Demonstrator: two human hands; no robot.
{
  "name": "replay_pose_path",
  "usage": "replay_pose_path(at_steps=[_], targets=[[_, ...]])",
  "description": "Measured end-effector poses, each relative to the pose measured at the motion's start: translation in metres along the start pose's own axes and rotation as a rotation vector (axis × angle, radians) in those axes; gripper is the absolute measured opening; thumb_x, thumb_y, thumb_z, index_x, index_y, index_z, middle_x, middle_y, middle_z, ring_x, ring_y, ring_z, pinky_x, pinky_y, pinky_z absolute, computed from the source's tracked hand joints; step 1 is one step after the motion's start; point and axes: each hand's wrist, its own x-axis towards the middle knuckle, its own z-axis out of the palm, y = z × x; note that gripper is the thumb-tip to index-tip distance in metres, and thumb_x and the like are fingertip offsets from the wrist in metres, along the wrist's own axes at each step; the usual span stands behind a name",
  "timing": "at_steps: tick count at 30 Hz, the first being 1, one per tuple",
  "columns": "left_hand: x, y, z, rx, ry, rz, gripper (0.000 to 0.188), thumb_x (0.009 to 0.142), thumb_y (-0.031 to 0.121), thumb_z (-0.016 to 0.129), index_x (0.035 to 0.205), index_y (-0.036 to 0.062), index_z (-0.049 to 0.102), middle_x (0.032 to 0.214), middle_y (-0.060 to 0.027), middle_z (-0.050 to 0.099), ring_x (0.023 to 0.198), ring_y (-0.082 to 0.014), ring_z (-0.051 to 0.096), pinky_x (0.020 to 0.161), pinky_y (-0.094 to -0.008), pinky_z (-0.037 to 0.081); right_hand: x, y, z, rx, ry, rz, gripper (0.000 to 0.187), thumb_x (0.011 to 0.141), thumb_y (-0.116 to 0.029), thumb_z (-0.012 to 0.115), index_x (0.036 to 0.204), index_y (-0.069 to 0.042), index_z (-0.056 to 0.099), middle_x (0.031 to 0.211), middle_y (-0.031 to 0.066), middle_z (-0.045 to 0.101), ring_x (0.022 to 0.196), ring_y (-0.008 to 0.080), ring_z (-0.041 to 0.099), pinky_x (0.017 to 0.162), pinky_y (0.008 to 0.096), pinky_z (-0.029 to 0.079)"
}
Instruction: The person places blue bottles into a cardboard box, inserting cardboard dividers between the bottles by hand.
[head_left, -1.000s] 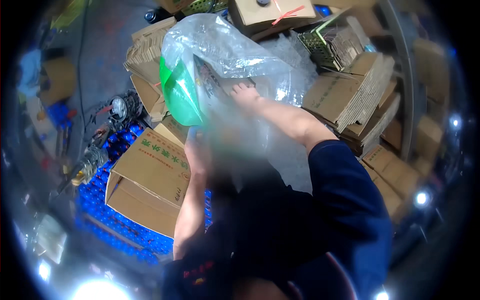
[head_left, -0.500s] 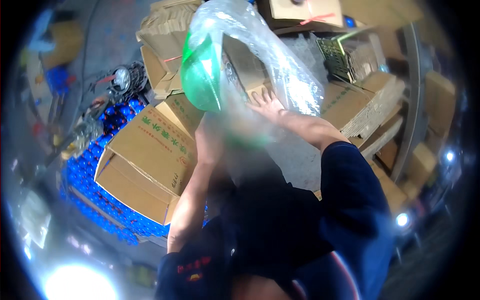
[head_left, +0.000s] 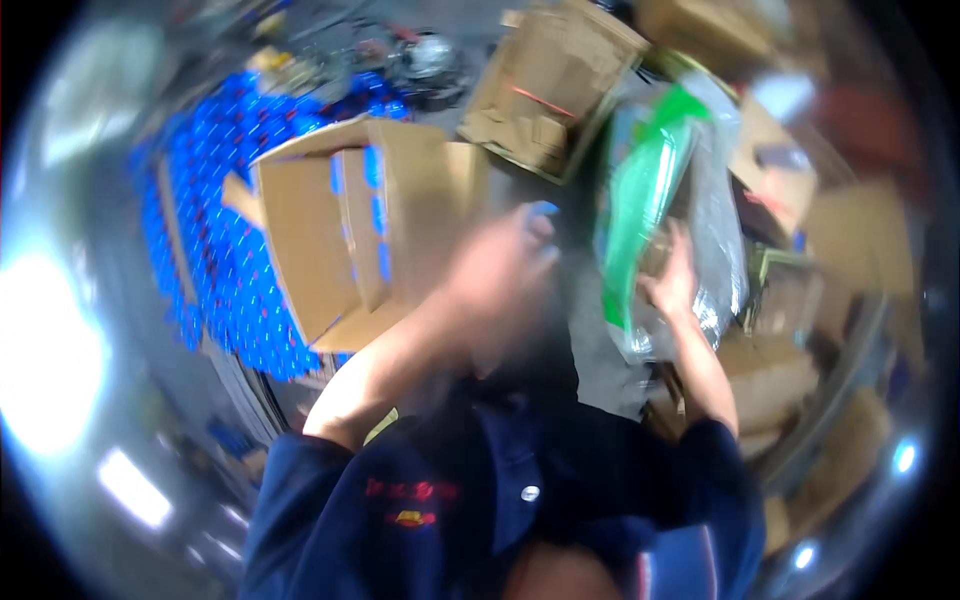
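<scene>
My left hand (head_left: 500, 265), smeared by motion, is in the middle, just right of an open cardboard box (head_left: 420, 180). Its fingers are curled, and a small blue thing (head_left: 543, 208) shows at their tips, too blurred to name more closely. My right hand (head_left: 675, 275) reaches into the mouth of a large clear plastic bag (head_left: 725, 240) with a green part (head_left: 655, 170) along its left side. The thumb and fingers there are apart, with no grasped thing visible. Cardboard dividers (head_left: 358, 225) and some blue pieces show inside the box at left.
Many blue round pieces (head_left: 230, 220) lie massed at left, beside and behind the box. Another open carton (head_left: 550, 85) stands at the back centre. More cardboard (head_left: 770, 380) and a green-edged crate (head_left: 780, 280) are at right. A tangled dark heap (head_left: 425, 60) lies far back.
The view has shifted, so the bag now appears farther right. My left hand has moved off the bag toward the box at left, with something blue in its fingers. My right hand remains at the bag.
</scene>
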Motion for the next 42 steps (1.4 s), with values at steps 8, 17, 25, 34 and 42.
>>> replay_pose_path(at_steps=[8,17,25,34,42], targets=[[-0.173,0.029,-0.108,0.116,0.186,0.402,0.082,0.075,0.024,0.077,0.143,0.0046,0.034,0.14,-0.0176,0.04,0.127,-0.0322,0.045,0.102,-0.0392,0.043,-0.071,-0.206,-0.067,0.937,0.143,-0.266,0.077,0.074,-0.015,0.076,0.138,0.003,0.037,0.129,0.0168,0.051,0.118,0.0278,0.052,0.102,0.042,0.041],[-0.392,-0.164,-0.208,0.269,0.967,-0.178,0.107,0.064,0.023,0.085,0.146,-0.0032,0.022,0.141,-0.0262,0.032,0.13,-0.0423,0.037,0.108,-0.049,0.032,-0.17,-0.564,0.237,1.194,-0.576,-0.498,0.083,0.056,-0.007,0.083,0.13,-0.001,0.044,0.123,0.009,0.053,0.116,0.0208,0.051,0.101,0.0354,0.043],[-0.439,-0.444,-0.226,0.157,1.028,-0.877,0.107,0.067,0.028,0.082,0.148,0.0007,0.019,0.134,-0.023,0.038,0.12,-0.0416,0.041,0.099,-0.0502,0.036,-0.215,-0.606,0.609,1.023,-1.11,0.2,0.081,0.055,0.007,0.074,0.13,-0.001,0.045,0.115,0.0125,0.061,0.107,0.0249,0.059,0.093,0.0363,0.049],[-0.446,-0.632,-0.299,0.254,1.162,-0.768,0.105,0.063,0.025,0.085,0.147,0.0049,0.023,0.125,-0.023,0.046,0.113,-0.0432,0.047,0.095,-0.0516,0.041,-0.177,-0.698,0.767,0.921,-0.939,-0.311,0.091,0.057,-0.007,0.084,0.136,0.001,0.04,0.121,0.0123,0.059,0.116,0.0263,0.055,0.102,0.0351,0.042],[-0.501,-0.625,-0.323,-0.188,1.378,-0.715,0.092,0.075,0.016,0.075,0.147,-0.0008,0.02,0.135,-0.0268,0.044,0.123,-0.0398,0.047,0.103,-0.0447,0.038,-0.037,-0.657,0.639,-0.012,0.177,-0.427,0.069,0.078,-0.02,0.069,0.137,-0.002,0.039,0.133,0.0221,0.048,0.124,0.0421,0.044,0.1,0.0531,0.042]])
